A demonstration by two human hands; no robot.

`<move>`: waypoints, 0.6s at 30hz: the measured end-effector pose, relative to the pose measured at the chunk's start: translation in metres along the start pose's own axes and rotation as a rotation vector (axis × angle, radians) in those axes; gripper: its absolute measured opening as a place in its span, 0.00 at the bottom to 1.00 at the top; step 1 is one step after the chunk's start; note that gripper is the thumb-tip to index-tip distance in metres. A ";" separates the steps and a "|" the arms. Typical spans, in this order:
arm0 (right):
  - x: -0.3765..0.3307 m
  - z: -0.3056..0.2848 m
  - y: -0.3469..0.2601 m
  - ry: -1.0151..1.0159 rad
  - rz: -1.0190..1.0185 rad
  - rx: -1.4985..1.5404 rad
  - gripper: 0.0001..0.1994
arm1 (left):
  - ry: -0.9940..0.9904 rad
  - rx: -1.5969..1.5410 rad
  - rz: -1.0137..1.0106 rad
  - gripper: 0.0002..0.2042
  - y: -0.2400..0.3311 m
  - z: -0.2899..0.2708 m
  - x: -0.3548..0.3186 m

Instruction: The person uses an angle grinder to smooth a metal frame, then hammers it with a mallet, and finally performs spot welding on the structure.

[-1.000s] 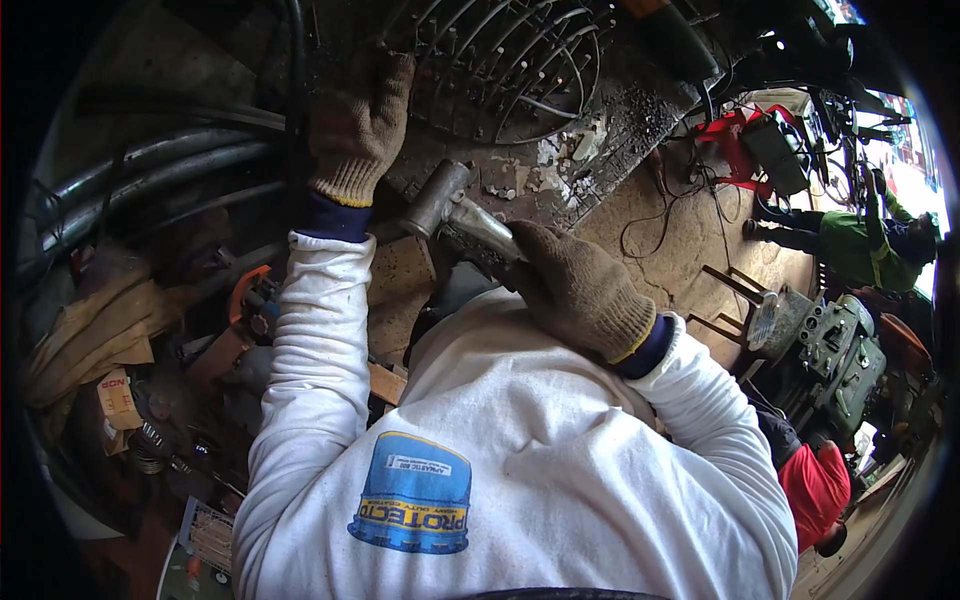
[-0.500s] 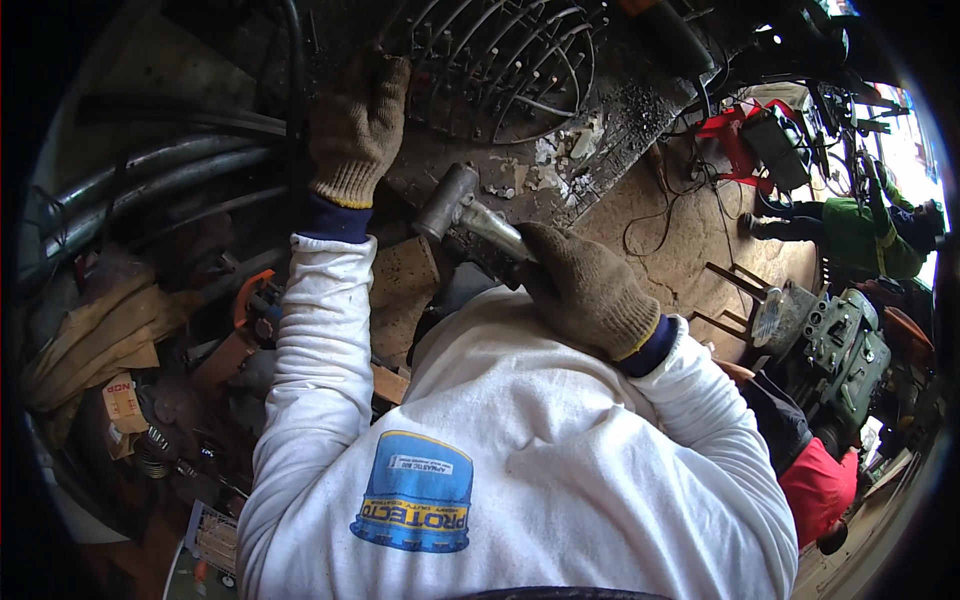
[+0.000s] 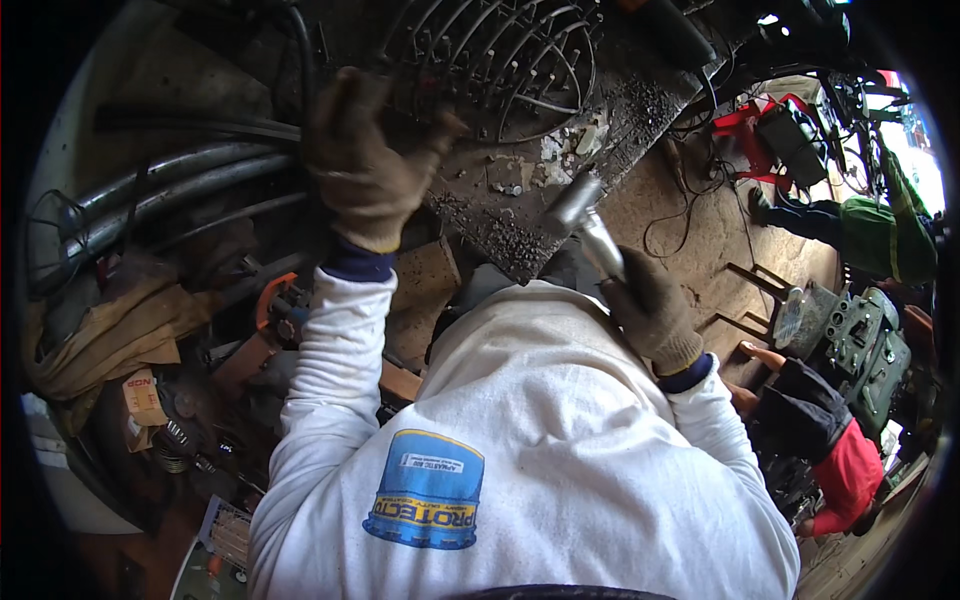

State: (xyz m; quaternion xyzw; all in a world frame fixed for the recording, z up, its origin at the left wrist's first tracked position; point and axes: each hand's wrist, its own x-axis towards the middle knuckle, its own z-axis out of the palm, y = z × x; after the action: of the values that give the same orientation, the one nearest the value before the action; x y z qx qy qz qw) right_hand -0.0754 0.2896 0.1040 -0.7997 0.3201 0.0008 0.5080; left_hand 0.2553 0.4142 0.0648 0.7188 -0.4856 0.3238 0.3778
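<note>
Right hand in a brown glove is clamped round a grey metal tool, its long axis angling up-left onto the dark workbench, while the gloved left hand grips the wire grille, arm raised.

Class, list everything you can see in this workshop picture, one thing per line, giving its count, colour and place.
wire grille: one, dark metal, on the workbench at top centre
workbench: one, dark and gritty, upper middle
metal tool: one, silver-grey, at the bench edge, gripped by the right hand
hoses: several, grey-black, upper left
cloth: one, tan, at left
machine: one, green-grey, on the floor at right
other people: two, one in green at upper right, one in red at lower right
sleeves: two, white, lower centre
left hand: brown glove, at the grille's edge
right hand: brown glove, around the tool
</note>
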 end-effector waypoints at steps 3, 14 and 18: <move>-0.008 -0.010 0.013 0.069 0.173 0.111 0.18 | -0.127 0.000 0.105 0.38 0.026 0.004 0.000; 0.005 -0.058 0.058 0.096 0.158 0.242 0.17 | -0.285 0.163 0.266 0.35 0.050 -0.002 0.040; 0.012 -0.085 0.078 0.036 0.108 0.234 0.17 | 0.023 0.152 -0.126 0.25 0.064 -0.031 0.023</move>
State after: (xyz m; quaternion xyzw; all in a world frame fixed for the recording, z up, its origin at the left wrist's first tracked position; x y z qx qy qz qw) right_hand -0.1329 0.1927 0.0778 -0.7163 0.3696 -0.0233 0.5913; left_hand 0.1988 0.4144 0.1140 0.7707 -0.4092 0.3434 0.3473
